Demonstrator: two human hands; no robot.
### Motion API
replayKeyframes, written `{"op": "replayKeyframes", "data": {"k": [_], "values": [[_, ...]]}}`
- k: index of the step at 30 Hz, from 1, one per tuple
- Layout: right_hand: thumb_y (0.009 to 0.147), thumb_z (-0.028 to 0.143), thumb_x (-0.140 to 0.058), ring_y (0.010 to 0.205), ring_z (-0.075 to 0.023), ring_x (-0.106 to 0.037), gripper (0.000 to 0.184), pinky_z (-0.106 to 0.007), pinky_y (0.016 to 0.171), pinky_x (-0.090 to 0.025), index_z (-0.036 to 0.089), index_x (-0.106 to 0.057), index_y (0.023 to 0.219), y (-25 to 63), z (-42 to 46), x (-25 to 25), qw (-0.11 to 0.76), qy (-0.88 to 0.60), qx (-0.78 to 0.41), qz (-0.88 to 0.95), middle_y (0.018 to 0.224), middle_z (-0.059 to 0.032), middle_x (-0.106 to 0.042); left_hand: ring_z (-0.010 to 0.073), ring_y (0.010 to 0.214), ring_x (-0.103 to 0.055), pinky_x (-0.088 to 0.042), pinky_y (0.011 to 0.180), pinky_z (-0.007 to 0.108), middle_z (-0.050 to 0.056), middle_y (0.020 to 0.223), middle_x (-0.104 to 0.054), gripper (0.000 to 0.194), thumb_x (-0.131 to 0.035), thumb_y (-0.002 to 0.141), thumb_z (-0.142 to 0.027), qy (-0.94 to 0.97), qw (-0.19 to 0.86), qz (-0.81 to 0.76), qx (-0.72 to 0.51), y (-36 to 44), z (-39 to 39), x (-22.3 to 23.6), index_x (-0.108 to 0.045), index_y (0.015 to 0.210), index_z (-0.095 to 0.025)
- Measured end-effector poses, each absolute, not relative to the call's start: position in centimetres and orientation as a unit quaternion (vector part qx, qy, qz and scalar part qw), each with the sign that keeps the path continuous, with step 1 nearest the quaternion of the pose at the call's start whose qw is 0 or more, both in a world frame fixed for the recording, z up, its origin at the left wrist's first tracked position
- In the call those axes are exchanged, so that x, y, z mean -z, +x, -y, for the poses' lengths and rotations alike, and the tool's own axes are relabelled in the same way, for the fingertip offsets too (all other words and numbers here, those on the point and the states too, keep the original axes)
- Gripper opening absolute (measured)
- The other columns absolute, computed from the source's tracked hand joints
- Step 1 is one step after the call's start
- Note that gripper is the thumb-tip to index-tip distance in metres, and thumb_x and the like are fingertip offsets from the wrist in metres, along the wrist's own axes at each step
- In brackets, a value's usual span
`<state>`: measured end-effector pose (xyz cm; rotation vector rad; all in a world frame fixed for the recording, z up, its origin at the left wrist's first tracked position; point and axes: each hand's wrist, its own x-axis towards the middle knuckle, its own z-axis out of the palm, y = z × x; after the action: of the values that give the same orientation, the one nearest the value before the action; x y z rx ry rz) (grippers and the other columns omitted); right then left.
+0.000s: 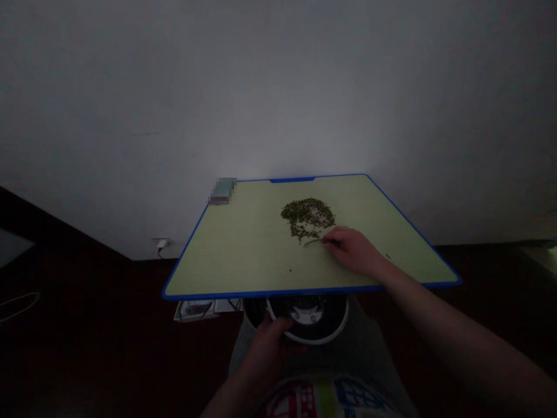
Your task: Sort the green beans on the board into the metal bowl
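Dim light falls on a plain pale wall (278,87) that rises behind a pale green tabletop (235,249) edged in blue, its far side close to the wall. Small greenish-brown pieces (307,209) lie in a loose, scattered patch slightly right of the middle, toward the far side; they are too small to identify. The right hand (350,249) reaches over the near right part of the top, its fingers closed around a thin utensil (312,241) whose curved end points left, just below the patch's near edge. One speck (290,270) lies apart, nearer the front edge, and a dark sliver (388,256) lies to the right of the hand.

Below the front edge, the left hand (272,342) grips a round bowl (337,334) by its left rim, the thumb laid over it and the other fingers largely hidden. Shadow obscures the bowl's contents. At the far left corner sits a pixelated object (223,190); left of the table, a white plug (162,244) is at the wall, above the dark floor (87,348).
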<state>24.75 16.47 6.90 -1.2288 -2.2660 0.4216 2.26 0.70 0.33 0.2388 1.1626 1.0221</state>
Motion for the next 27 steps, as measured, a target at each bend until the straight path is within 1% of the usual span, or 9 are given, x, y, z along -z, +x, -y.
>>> {"op": "replayKeyframes", "data": {"k": [4, 7, 10, 14, 18, 20, 23, 27], "values": [[0.088, 0.016, -0.053, 0.080, -0.0179, -0.063, 0.020, -0.032, 0.075, -0.048, 0.017, -0.074, 0.090, 25.0, -15.4, -7.3, 0.261, -0.412, -0.184, 0.853, 0.084, -0.0066, -0.069, 0.0244, 0.067, -0.072, -0.059, 0.051, 0.034, 0.011, 0.084, -0.078, 0.026, -0.065, 0.070, -0.012, 0.112, 0.707, -0.522, -0.464, 2.2, -0.8, 0.0, -0.061, 0.096, -0.012], [0.091, 0.018, -0.053, 0.078, -0.0177, -0.062, 0.020, -0.032, 0.074, -0.047, 0.017, -0.073, 0.090, 25.3, -14.3, -7.5, 0.259, -0.383, -0.194, 0.865, 0.081, -0.0059, -0.068, 0.0232, 0.065, -0.071, -0.060, 0.050, 0.033, 0.010, 0.082, -0.078, 0.023, -0.065, 0.070, -0.011, 0.106, 0.708, -0.522, -0.464, 2.5, -0.9, -0.2, -0.062, 0.093, -0.013], [0.092, 0.020, -0.053, 0.079, -0.0179, -0.062, 0.020, -0.033, 0.075, -0.047, 0.018, -0.073, 0.089, 25.6, -13.1, -7.8, 0.260, -0.367, -0.206, 0.869, 0.081, -0.0058, -0.068, 0.0228, 0.066, -0.071, -0.060, 0.049, 0.032, 0.009, 0.083, -0.078, 0.021, -0.065, 0.070, -0.011, 0.102, 0.712, -0.521, -0.461, 2.8, -1.1, -0.7, -0.064, 0.091, -0.013], [0.093, 0.022, -0.053, 0.080, -0.0185, -0.062, 0.020, -0.035, 0.077, -0.048, 0.019, -0.073, 0.090, 26.2, -11.4, -7.8, 0.267, -0.356, -0.206, 0.871, 0.083, -0.0062, -0.068, 0.0240, 0.067, -0.072, -0.060, 0.049, 0.033, 0.013, 0.083, -0.079, 0.022, -0.067, 0.068, -0.011, 0.109, 0.717, -0.513, -0.460, 3.3, -1.4, -1.3, -0.066, 0.090, -0.010], [0.094, 0.021, -0.052, 0.083, -0.0195, -0.063, 0.021, -0.036, 0.079, -0.048, 0.019, -0.073, 0.094, 27.0, -10.1, -7.6, 0.272, -0.348, -0.194, 0.876, 0.086, -0.0075, -0.069, 0.0252, 0.069, -0.072, -0.060, 0.048, 0.034, 0.014, 0.086, -0.078, 0.027, -0.066, 0.067, -0.010, 0.109, 0.719, -0.511, -0.459, 3.7, -1.6, -1.4, -0.066, 0.094, -0.009], [0.094, 0.021, -0.052, 0.083, -0.0193, -0.063, 0.021, -0.036, 0.079, -0.048, 0.019, -0.072, 0.096, 27.5, -9.6, -7.5, 0.270, -0.344, -0.190, 0.879, 0.086, -0.0076, -0.069, 0.0244, 0.067, -0.071, -0.060, 0.048, 0.033, 0.013, 0.084, -0.078, 0.027, -0.065, 0.068, -0.010, 0.112, 0.721, -0.511, -0.454, 3.9, -1.6, -1.3, -0.066, 0.095, -0.009], [0.094, 0.021, -0.053, 0.083, -0.0192, -0.063, 0.020, -0.036, 0.078, -0.048, 0.020, -0.072, 0.096, 28.3, -8.9, -7.5, 0.274, -0.337, -0.182, 0.882, 0.087, -0.0076, -0.069, 0.0237, 0.067, -0.071, -0.060, 0.049, 0.033, 0.011, 0.083, -0.078, 0.034, -0.065, 0.069, -0.010, 0.121, 0.723, -0.509, -0.451, 4.2, -1.7, -0.8, -0.064, 0.103, -0.009], [0.093, 0.022, -0.055, 0.084, -0.0198, -0.063, 0.018, -0.035, 0.077, -0.049, 0.022, -0.073, 0.095, 29.5, -8.2, -7.3, 0.285, -0.349, -0.179, 0.874, 0.087, -0.0079, -0.069, 0.0253, 0.072, -0.072, -0.062, 0.052, 0.035, 0.013, 0.091, -0.078, 0.038, -0.064, 0.072, -0.010, 0.133, 0.734, -0.498, -0.442, 4.7, -1.8, -0.1, -0.063, 0.109, -0.008]]}}
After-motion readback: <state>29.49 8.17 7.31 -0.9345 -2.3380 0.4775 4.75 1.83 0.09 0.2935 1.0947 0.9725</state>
